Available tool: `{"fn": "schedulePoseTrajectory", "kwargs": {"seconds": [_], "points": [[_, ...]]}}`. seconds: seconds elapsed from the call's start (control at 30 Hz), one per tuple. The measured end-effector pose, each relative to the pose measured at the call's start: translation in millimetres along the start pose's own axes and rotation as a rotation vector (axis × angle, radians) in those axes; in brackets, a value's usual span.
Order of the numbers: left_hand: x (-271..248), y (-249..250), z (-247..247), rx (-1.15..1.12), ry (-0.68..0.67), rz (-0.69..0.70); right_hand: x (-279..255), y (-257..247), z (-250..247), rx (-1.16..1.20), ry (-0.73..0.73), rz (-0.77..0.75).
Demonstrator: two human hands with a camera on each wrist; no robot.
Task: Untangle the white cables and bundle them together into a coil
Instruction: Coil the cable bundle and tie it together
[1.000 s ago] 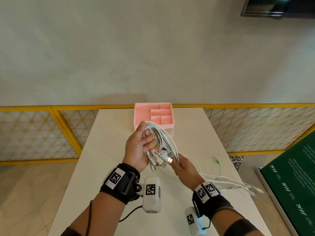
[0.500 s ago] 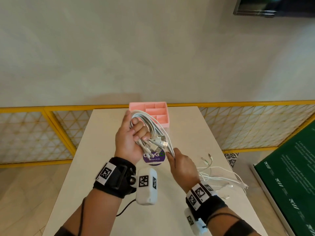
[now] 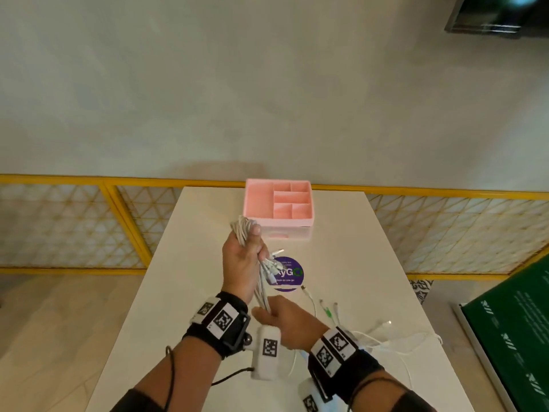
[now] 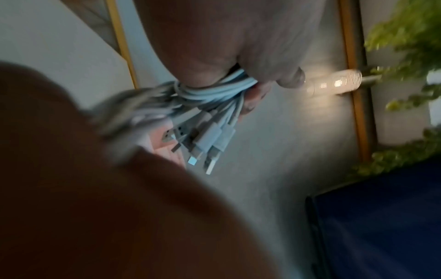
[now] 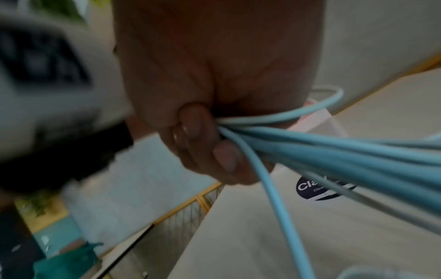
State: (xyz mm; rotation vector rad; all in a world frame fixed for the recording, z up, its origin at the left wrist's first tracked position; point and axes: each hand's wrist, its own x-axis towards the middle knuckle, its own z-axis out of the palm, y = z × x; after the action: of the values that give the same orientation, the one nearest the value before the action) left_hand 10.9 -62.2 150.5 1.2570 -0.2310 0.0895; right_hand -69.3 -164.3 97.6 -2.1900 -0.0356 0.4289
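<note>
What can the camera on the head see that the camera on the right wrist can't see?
Only the head view shows the left hand gripping the looped end of the white cables, the loose cable ends on the table, and the whole pink tray.

Only the right wrist view shows the right hand's fingertips curled round the cable strands.

Both show the right hand holding the cables, the table, and the round purple sticker.

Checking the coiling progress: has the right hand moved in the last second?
Yes. The right hand has slid down the cables toward the person, farther from the pink organizer.
</note>
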Motion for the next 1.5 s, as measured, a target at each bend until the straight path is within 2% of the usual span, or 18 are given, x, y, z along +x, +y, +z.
{"fn": "schedulePoseTrajectory", "kwargs": {"seconds": [0.13, 0.23, 0.3, 0.5, 0.57, 0.7, 0.77, 0.93, 1.07, 1.2, 1.3, 1.4, 1.5], "points": [[-13.2, -23.5, -11.3, 0.319, -0.178, 0.066, -10.8, -13.8, -22.4, 0.176, -0.165, 0.122], [-20.1, -31.7, -7.0, 0.418, -0.305, 0.016, -13.7, -22.7, -37.4, 0.252, -0.256, 0.185], [-20.7, -36.2, -6.2, 0.482, -0.404, 0.04, -13.8, -27.0, -47.7, 0.226, -0.296, 0.199], [-18.3, -33.3, -9.8, 0.655, -0.565, 0.137, -22.6, -30.6, -72.1, 0.238, -0.291, 0.18], [-20.0, -35.9, -15.2, 0.666, -0.626, 0.059, -26.4, -31.0, -81.6, 0.216, -0.253, 0.137], [-30.6, -27.5, -9.3, 0.517, -0.872, -0.28, -29.4, -26.3, -104.3, 0.135, -0.156, 0.042], [-35.0, -22.7, -3.5, 0.54, -0.936, -0.334, -27.2, -20.4, -112.4, 0.14, -0.09, 0.029], [-43.0, -23.5, -1.8, 0.319, -0.853, -0.579, -18.6, 3.8, -115.0, 0.135, 0.095, -0.053], [-44.4, -14.8, 5.7, 0.011, -0.764, -0.65, -15.3, 18.6, -100.3, 0.278, 0.154, -0.133], [-47.1, -16.1, 11.9, -0.127, -0.685, -0.701, -13.1, 17.4, -92.9, 0.387, 0.156, -0.13], [-46.8, -18.0, 11.5, -0.033, -0.601, -0.687, -10.5, 17.6, -90.7, 0.368, 0.157, -0.134], [-42.5, -18.7, 10.9, 0.147, -0.535, -0.613, -6.2, 23.3, -87.9, 0.211, 0.24, -0.136], [-41.1, -13.0, 12.3, 0.066, -0.495, -0.663, -4.2, 23.4, -84.8, 0.239, 0.227, -0.149]]}}
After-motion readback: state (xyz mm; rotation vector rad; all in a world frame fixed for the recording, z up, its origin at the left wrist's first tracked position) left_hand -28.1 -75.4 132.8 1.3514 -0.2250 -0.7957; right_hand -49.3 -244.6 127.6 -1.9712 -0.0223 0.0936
